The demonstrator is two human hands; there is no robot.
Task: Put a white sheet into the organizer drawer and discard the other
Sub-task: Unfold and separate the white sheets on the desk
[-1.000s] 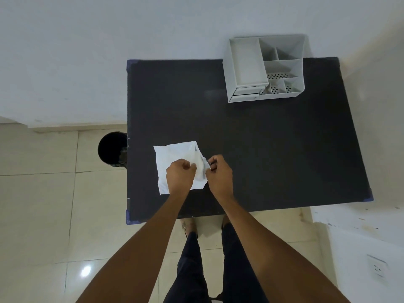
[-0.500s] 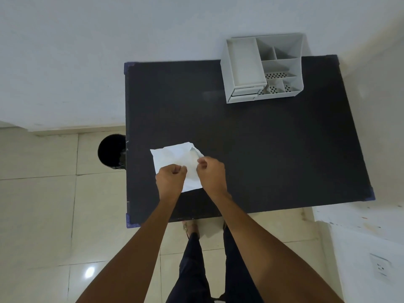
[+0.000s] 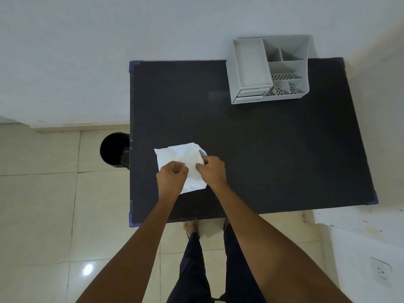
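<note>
A black bin (image 3: 114, 152) stands on the floor at nine o'clock of the black table (image 3: 262, 154). The left hand (image 3: 171, 179) and right hand (image 3: 213, 171) both pinch the crumpled white sheet (image 3: 181, 157) lying near the table's seven o'clock edge. The grey organizer (image 3: 270, 68), its drawer closed, sits at one o'clock.

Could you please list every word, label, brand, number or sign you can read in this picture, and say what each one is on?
None: no readable text appears anywhere.
white sheet: blank where it shows.
organizer: plain grey, no label or brand visible.
black table: unmarked.
black bin: no marking visible.
wall socket: any marking is too small to read.
</note>
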